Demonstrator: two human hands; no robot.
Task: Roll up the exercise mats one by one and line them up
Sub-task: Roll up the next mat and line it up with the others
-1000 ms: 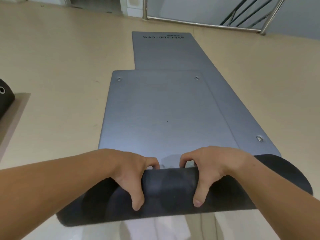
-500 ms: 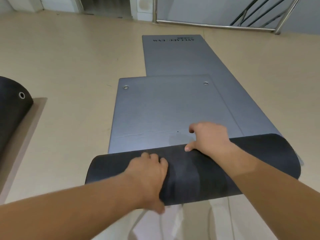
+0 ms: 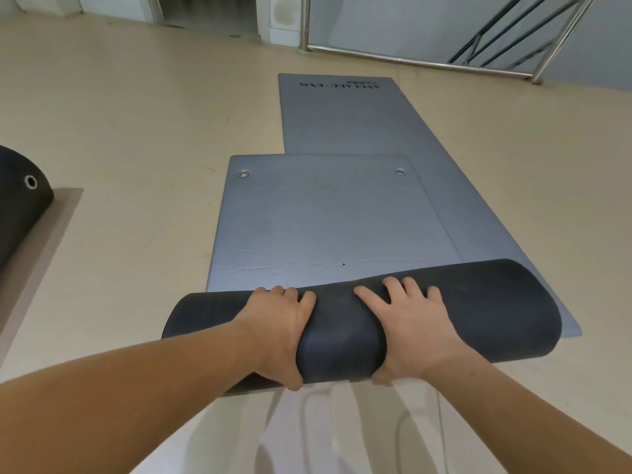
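Note:
A grey exercise mat (image 3: 325, 217) with two metal eyelets at its far end lies on the floor, its near end wound into a thick dark roll (image 3: 478, 309). My left hand (image 3: 280, 333) and my right hand (image 3: 410, 326) both sit on the middle of that roll, fingers over the top and thumbs tucked under its near side. Beneath it a second grey mat (image 3: 342, 118) lies flat, angled to the right. This one reaches farther away and carries printed lettering at its far end.
A dark rolled mat (image 3: 17, 200) with an eyelet lies at the left on a brownish floor strip (image 3: 51, 234). A steel railing (image 3: 427, 59) runs along the back right, with a doorway to its left. Beige floor surrounds the mats.
The roll has grown and moved away from me along the mat. My hands shifted in turn and now both grip its middle side by side.

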